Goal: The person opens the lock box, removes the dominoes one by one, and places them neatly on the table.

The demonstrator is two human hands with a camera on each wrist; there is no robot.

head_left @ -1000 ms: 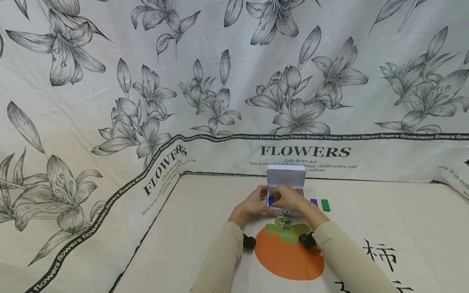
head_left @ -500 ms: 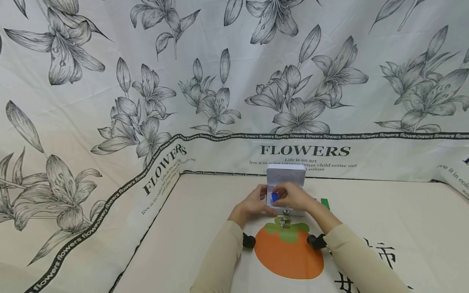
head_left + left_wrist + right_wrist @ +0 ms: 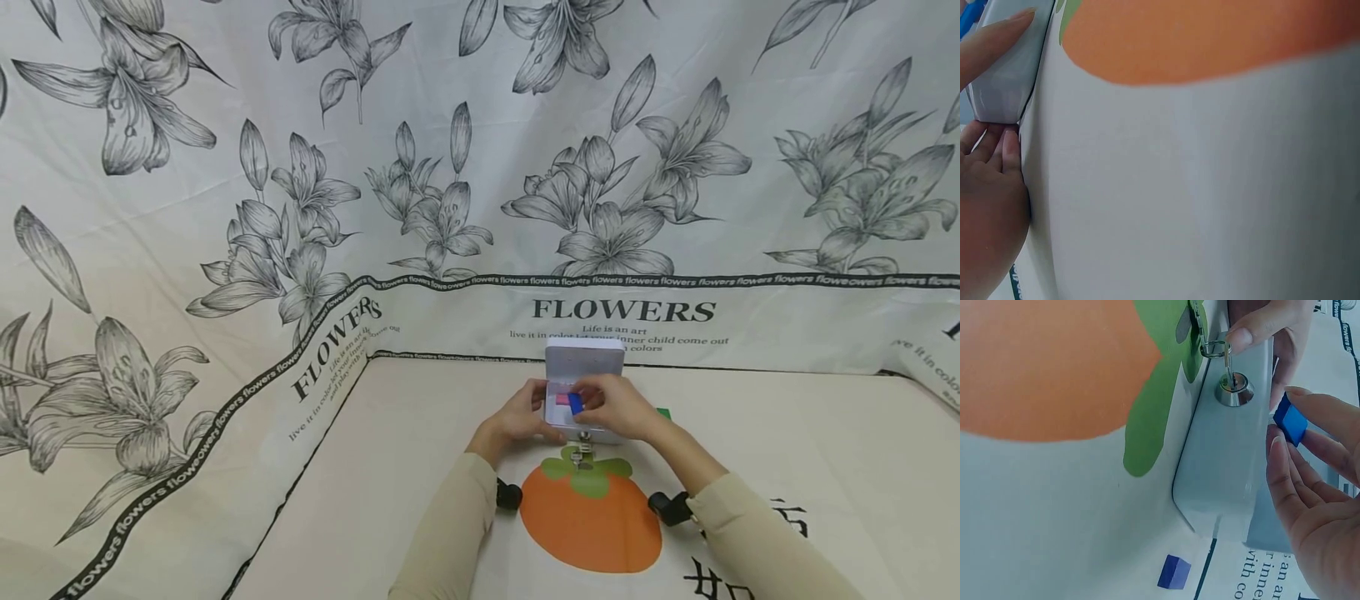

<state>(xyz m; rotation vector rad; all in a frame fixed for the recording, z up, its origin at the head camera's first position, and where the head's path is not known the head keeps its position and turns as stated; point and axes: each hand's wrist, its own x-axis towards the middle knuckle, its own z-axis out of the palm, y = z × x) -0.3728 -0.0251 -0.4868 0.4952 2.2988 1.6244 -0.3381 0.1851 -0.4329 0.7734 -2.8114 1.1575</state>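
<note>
A small white metal lockbox (image 3: 586, 360) stands on the table with its lid raised. My left hand (image 3: 519, 417) grips its left side, and in the left wrist view the thumb (image 3: 999, 45) lies along the front wall with the fingers at the end. Over the box's opening, my right hand (image 3: 618, 407) pinches a blue block (image 3: 1291, 419) between thumb and fingers. Inside the box, a pink block (image 3: 562, 399) shows left of the blue one. A key sits in the front lock (image 3: 1234, 390), with more keys hanging from it.
Right of the box lie a green block (image 3: 664, 412), partly hidden by my right hand, and a purple block (image 3: 1174, 572). The tablecloth has a printed orange persimmon (image 3: 592, 525) in front of the box. A flower-patterned curtain (image 3: 450, 317) rises behind.
My right hand has lifted the blue block and moved it rightward over the box, uncovering the pink block. My left hand stays on the box.
</note>
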